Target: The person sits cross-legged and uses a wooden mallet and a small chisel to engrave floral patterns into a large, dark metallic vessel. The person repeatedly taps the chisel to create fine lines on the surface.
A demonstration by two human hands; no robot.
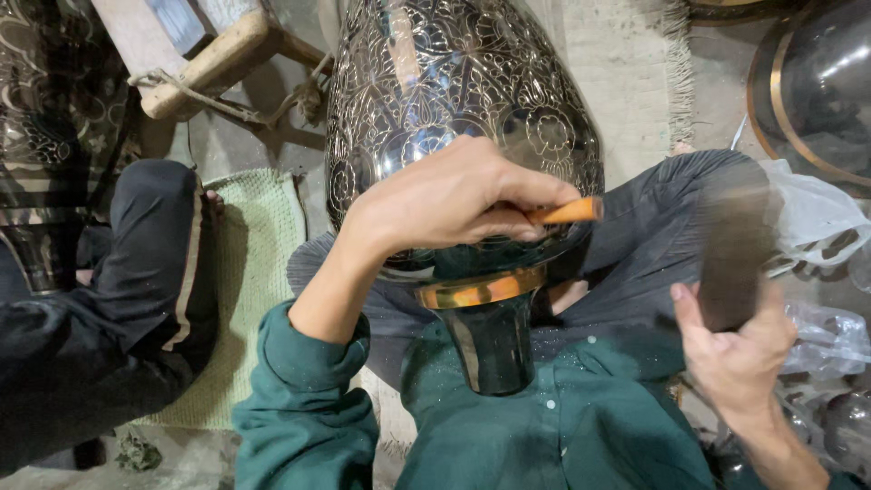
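Note:
A large dark metal vase [435,82] with engraved floral patterns lies across my lap, its brass band [481,289] and black neck [494,349] toward me. My left hand [445,195] rests on the vase's lower body, closed around a thin orange-tipped chisel [567,211] whose point I cannot see. My right hand [735,349] is raised to the right of the vase and grips a dark wooden mallet [735,249], blurred with motion.
Another person's dark-trousered leg [136,299] sits at the left on a pale green mat [254,263]. A wooden stool leg [204,63] is at the top left. A round metal dish [817,91] and clear plastic bags [817,227] are at the right.

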